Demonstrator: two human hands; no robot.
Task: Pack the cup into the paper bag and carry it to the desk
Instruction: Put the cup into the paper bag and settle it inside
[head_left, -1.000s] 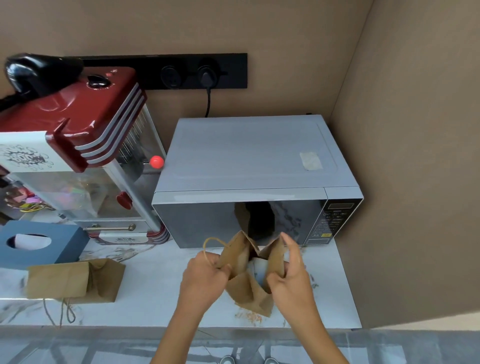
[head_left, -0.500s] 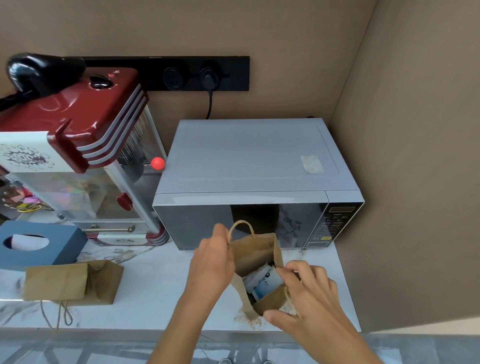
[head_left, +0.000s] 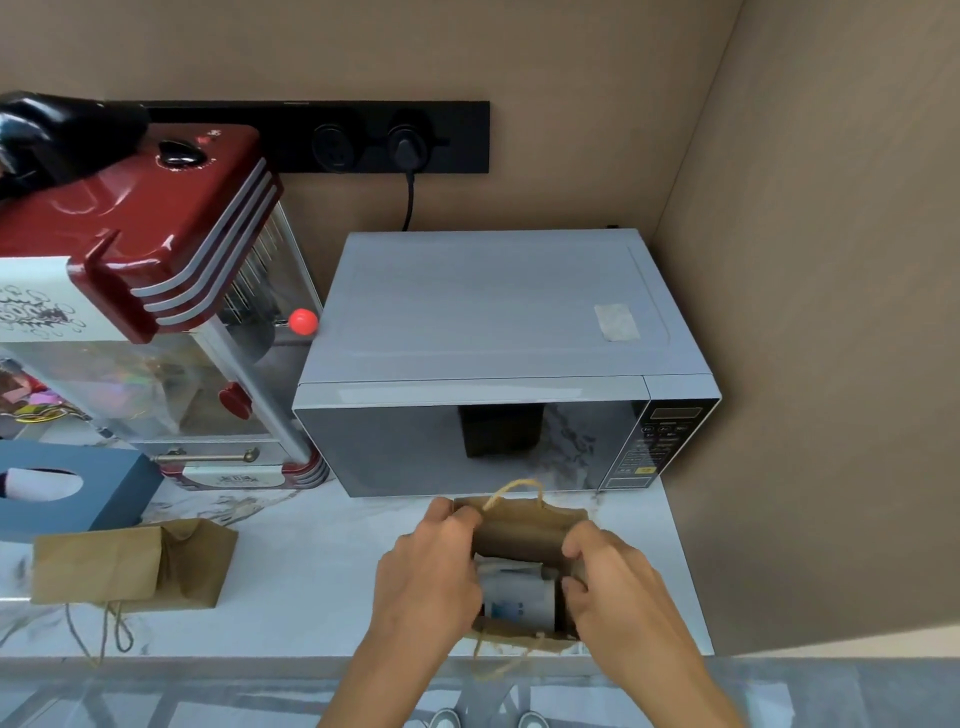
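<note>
Grey microwave (head_left: 498, 322) centre frame on a marble counter (head_left: 291, 571), door shut, control panel (head_left: 660, 447) at its right, patch of tape (head_left: 615, 322) on top near the right edge. Black outlet strip (head_left: 322, 136) on the wall above, one plug (head_left: 410, 150) in, cord dropping behind the microwave. Red-topped popcorn machine (head_left: 140, 234) at upper left, just beside the microwave, red knob (head_left: 303, 321) on its side. Blue tissue box (head_left: 67, 488) at the left edge, below the machine. Spare brown bag (head_left: 130, 564) lying flat at lower left, string handles (head_left: 104, 631) trailing toward the counter edge. Shoe tips (head_left: 485, 719) at the bottom edge. Brown panel wall (head_left: 831, 312) fills the right.
</note>
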